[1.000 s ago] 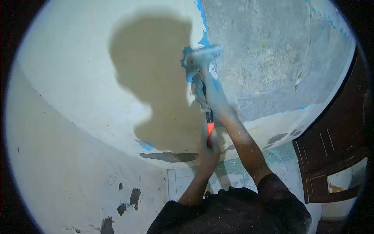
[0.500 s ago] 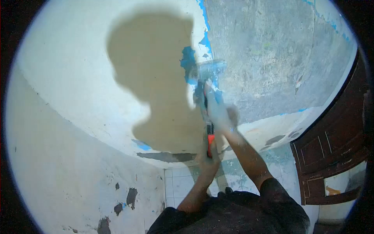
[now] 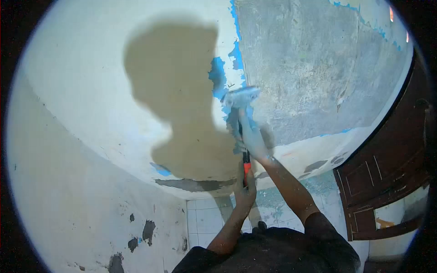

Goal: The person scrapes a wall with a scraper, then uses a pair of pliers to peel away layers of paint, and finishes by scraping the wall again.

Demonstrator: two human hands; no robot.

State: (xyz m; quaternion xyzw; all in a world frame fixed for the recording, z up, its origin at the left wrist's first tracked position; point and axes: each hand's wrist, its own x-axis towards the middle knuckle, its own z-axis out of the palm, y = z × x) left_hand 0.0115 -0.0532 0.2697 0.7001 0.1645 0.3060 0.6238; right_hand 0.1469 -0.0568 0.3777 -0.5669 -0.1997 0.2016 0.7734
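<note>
A long-handled wall scraper [image 3: 246, 157] with a wide, pale head and a black and red handle rests against the wall, pointing upward. Around the red lower end of the handle, my left hand [image 3: 245, 193] is closed. Higher up, my right hand [image 3: 253, 140], coated in whitish dust, grips the black shaft just below the head. The scraper's head lies over a strip of blue paint [image 3: 219, 75] between white paint and bare grey plaster [image 3: 300, 68]. Its blade edge is too blurred to make out.
A dark wooden door or cabinet [image 3: 387, 182] stands at the right. White floor tiles [image 3: 207, 218], dusty in places, lie below. The left wall [image 3: 91, 200] has chipped grey patches. My head's shadow [image 3: 173, 73] falls on the white paint.
The scraper's head has come down the wall, with both hands still on the handle. It looks less smeared now, and the whole view has shifted slightly.
</note>
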